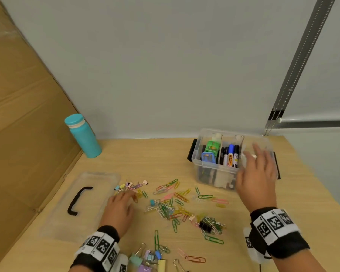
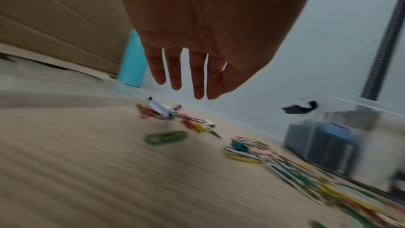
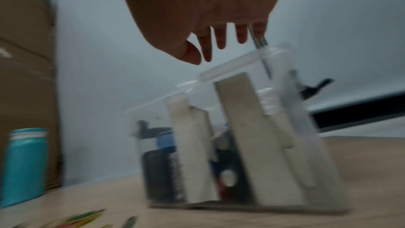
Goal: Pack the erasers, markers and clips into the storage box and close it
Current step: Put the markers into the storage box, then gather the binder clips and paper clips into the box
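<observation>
Your head camera looks down at the table (image 1: 126, 154). Both wrist cameras sit low and close; each shows the storage box (image 3: 241, 145).

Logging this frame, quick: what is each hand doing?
Left hand: open, fingers straight, holding nothing, over the clips.
Right hand: open, fingers spread, holding nothing, at the storage box.

Storage box (image 1: 214, 171) is sitting at the table's (image 1: 126, 152) back right, lid off. Erasers (image 1: 210, 152) are standing in its left compartment, markers (image 1: 231, 157) in the middle one. Right hand (image 1: 257, 179) is hovering over the box's right end. Lid (image 1: 81, 201) is lying at the left, with the left hand (image 1: 120, 211) just right of it. Clips (image 1: 173, 205) are lying scattered between lid and box, more at the near edge. Bottle (image 1: 82, 136) is standing behind the lid, against the cardboard (image 1: 22, 118).
</observation>
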Available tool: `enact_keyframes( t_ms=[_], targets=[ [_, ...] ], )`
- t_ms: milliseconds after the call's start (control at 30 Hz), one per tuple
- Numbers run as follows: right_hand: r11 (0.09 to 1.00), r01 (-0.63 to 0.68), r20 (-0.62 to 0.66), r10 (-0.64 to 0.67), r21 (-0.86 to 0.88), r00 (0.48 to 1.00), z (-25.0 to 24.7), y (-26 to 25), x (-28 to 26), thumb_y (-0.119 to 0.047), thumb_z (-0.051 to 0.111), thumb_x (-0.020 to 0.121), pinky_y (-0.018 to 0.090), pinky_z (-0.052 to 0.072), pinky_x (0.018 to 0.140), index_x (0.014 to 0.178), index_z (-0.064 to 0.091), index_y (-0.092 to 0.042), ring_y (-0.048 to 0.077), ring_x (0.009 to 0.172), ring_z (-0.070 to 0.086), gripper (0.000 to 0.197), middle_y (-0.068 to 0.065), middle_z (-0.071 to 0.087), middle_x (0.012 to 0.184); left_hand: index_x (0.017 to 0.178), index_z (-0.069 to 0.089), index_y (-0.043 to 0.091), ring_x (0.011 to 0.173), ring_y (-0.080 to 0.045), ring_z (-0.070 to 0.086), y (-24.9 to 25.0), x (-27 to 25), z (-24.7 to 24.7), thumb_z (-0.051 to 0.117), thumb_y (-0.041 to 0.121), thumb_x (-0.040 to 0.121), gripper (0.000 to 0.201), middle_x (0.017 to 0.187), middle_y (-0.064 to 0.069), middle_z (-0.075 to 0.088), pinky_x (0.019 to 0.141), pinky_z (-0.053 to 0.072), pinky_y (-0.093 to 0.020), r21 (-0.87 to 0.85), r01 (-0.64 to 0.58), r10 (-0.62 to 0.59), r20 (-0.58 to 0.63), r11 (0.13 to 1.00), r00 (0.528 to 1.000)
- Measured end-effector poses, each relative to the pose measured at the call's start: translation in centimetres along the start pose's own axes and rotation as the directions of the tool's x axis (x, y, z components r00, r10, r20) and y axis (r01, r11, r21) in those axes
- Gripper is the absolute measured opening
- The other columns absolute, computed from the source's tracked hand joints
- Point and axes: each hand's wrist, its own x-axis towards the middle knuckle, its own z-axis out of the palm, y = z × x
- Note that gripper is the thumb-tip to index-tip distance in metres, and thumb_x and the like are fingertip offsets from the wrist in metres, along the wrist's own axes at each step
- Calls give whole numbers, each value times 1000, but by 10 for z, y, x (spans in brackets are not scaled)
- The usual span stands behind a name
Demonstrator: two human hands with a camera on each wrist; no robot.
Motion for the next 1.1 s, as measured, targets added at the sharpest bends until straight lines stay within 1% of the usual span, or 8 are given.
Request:
enact_keyframes(
  t_ms=[100, 200, 500, 733, 867, 967, 1033, 1100],
  targets=[
    [927, 335, 131, -358, 166, 925, 2, -56, -16, -21, 46, 90, 41, 38, 110, 129, 52, -17, 19, 129, 46, 40, 2, 51, 138, 128, 54, 28, 127, -20, 40, -22, 13, -9, 45, 16, 95, 36, 136, 4, 53, 108, 36, -32, -11, 52, -53, -21, 999, 998],
    [798, 504, 352, -600, 332, 718, 21, -110, -29, -21, 44, 94, 33, 51, 92, 120, 59, -21, 13, 110, 55, 30, -4, 60, 119, 128, 55, 28, 125, -21, 42, -31, 24, -11, 45, 14, 96, 36, 136, 3, 53, 107, 39, -34, -5, 69, -69, 20, 998, 997],
    [794, 555, 758, -516, 247, 399, 109, -171, -36, -1, 41, 92, 43, 50, 82, 131, 51, -15, 34, 111, 51, 42, 11, 48, 123, 127, 53, 28, 121, -22, 46, -33, 36, -7, 46, 12, 94, 38, 135, 1, 43, 100, 46, -37, 121, 33, -51, 144, 992, 988],
    [848, 484, 758, -457, 214, 466, 124, -167, -33, -3, 47, 89, 36, 46, 81, 116, 57, -15, 26, 108, 50, 31, 7, 49, 117, 116, 58, 24, 114, -22, 50, -39, 43, -8, 53, 9, 89, 32, 126, -1, 46, 97, 45, -30, 149, -69, 39, 196, 986, 980],
    [905, 40, 687, -349, 423, 637, 119, -160, -35, -15, 57, 86, 22, 49, 78, 100, 60, -19, 12, 85, 56, 15, -2, 53, 98, 110, 58, 24, 108, -20, 52, -40, 44, -11, 54, 18, 90, 22, 122, 0, 48, 89, 46, -30, 154, -132, 94, 228, 979, 969],
    [634, -530, 754, -132, 563, 643, 118, -160, -31, -12, 50, 92, 34, 54, 73, 86, 59, -10, 14, 69, 59, 11, 3, 59, 78, 105, 59, 26, 107, -16, 51, -45, 42, -13, 58, 25, 88, 17, 117, 5, 45, 90, 48, -28, -8, -147, 145, 214, 989, 966],
    [177, -824, 841, -53, 539, 539, 119, -165, -27, -2, 31, 93, 38, 51, 62, 78, 52, -3, 23, 63, 54, 27, 12, 55, 75, 98, 60, 25, 110, -12, 48, -52, 42, -14, 62, 26, 85, 13, 113, 8, 45, 95, 45, -27, -210, -135, 169, 155, 968, 973],
    [-144, -861, 867, -27, 488, 497, 118, -173, -17, 2, 24, 87, 31, 42, 55, 74, 47, -4, 22, 59, 46, 27, 14, 50, 75, 91, 60, 23, 113, -9, 50, -58, 44, -18, 66, 23, 82, 12, 112, 9, 51, 100, 41, -27, -413, -121, 171, 87, 903, 981]
  ],
)
